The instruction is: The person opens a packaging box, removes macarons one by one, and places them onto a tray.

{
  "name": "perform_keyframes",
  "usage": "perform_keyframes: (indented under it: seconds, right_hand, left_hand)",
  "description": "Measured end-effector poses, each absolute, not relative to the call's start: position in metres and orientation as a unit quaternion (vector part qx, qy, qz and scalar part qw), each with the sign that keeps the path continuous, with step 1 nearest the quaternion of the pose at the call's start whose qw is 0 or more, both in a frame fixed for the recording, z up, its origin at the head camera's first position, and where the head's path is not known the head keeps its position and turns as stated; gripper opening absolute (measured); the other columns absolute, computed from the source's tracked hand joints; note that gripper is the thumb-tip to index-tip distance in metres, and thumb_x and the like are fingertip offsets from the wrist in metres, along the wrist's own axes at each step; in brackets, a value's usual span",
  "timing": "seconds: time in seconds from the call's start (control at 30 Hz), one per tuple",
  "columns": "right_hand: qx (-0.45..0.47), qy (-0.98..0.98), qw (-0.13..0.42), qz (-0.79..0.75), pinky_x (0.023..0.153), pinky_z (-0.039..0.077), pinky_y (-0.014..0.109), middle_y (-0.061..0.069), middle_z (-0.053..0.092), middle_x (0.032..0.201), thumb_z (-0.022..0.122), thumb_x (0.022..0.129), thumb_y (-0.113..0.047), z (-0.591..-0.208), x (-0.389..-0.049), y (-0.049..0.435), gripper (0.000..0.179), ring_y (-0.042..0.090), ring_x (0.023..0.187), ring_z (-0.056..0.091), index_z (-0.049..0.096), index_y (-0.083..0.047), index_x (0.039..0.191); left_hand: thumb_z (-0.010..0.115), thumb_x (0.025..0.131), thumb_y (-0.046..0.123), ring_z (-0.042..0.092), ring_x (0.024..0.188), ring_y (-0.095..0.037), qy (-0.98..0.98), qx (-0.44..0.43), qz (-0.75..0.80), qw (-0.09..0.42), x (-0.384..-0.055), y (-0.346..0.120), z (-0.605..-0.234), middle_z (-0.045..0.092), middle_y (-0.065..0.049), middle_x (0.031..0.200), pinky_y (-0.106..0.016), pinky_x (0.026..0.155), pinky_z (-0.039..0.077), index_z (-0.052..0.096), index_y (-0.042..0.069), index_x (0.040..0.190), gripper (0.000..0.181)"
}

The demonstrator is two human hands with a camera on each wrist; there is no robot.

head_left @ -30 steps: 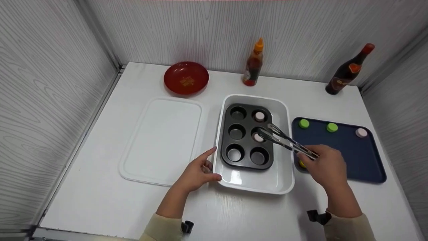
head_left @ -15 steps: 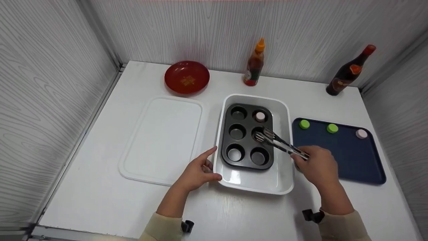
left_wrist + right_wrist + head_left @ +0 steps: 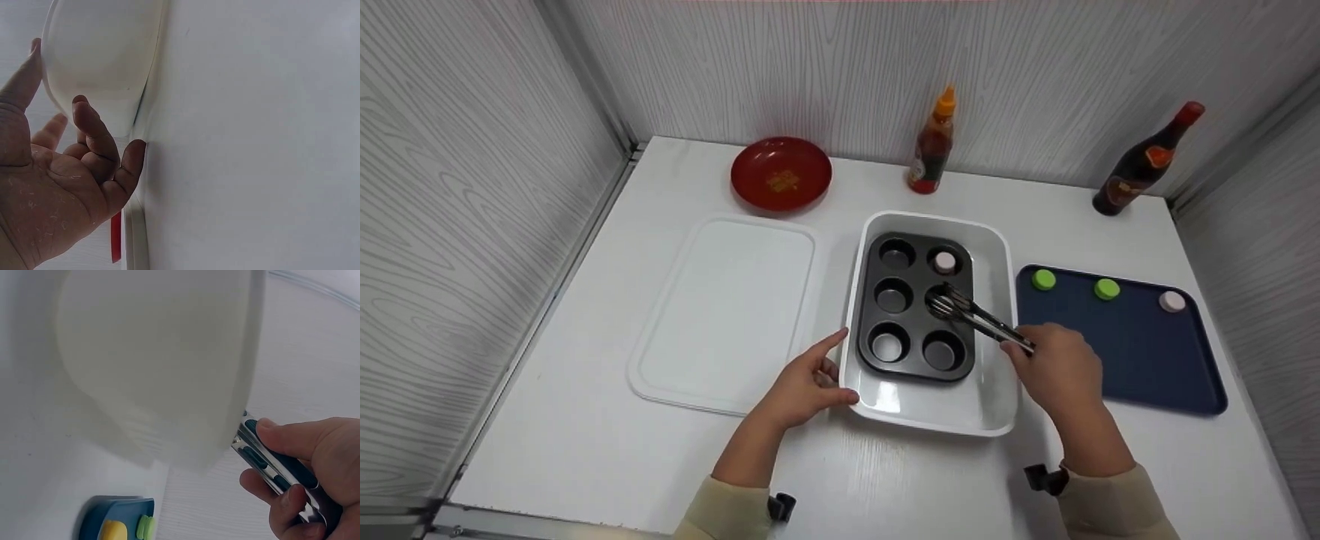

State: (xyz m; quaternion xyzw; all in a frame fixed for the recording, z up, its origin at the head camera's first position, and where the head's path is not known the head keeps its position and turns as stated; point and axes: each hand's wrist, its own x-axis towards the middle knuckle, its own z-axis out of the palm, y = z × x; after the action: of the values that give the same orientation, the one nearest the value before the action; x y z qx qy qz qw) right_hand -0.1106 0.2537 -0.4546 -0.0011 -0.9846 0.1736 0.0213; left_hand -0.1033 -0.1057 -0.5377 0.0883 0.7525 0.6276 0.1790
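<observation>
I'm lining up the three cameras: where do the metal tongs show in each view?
Head: the tongs run from the right hand to the muffin pan's middle right cup.
Left wrist: not in view.
Right wrist: lower right, only the handles show in the fingers.
Shared landmark: the white tub.

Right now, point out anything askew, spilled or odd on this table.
Nothing is spilled or damaged. The one oddity: the dark bottle at the back right corner stands tilted, while the sauce bottle stands nearly upright. The muffin tin sits squarely in the white tray.
</observation>
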Motion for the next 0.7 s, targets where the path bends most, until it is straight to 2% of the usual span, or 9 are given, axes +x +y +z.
perform_keyframes:
  seconds: [0.27, 0.7]
  right_hand:
    - [-0.004, -0.985, 0.022, 0.172, 0.069, 0.054, 0.060, 0.025, 0.073, 0.108, 0.078, 0.098, -0.024, -0.459, -0.110, 0.250, 0.032, 0.044, 0.088, 0.071, 0.078, -0.001, 0.121]
    - [0.014, -0.972, 0.116, 0.203, 0.063, 0.053, 0.059, 0.020, 0.072, 0.095, 0.081, 0.095, -0.020, -0.468, -0.094, 0.257, 0.029, 0.040, 0.079, 0.069, 0.079, 0.001, 0.115]
  left_hand:
    - [0.093, 0.081, 0.006, 0.058, 0.077, -0.015, 0.753, 0.089, 0.627, 0.179, -0.104, -0.106, -0.538, 0.060, -0.010, 0.097, -0.027, 0.066, 0.047, 0.040, 0.016, 0.165, 0.100]
    - [0.093, 0.081, 0.008, 0.059, 0.077, -0.016, 0.760, 0.087, 0.619, 0.178, -0.104, -0.105, -0.540, 0.061, -0.012, 0.098, -0.027, 0.065, 0.047, 0.040, 0.017, 0.165, 0.099]
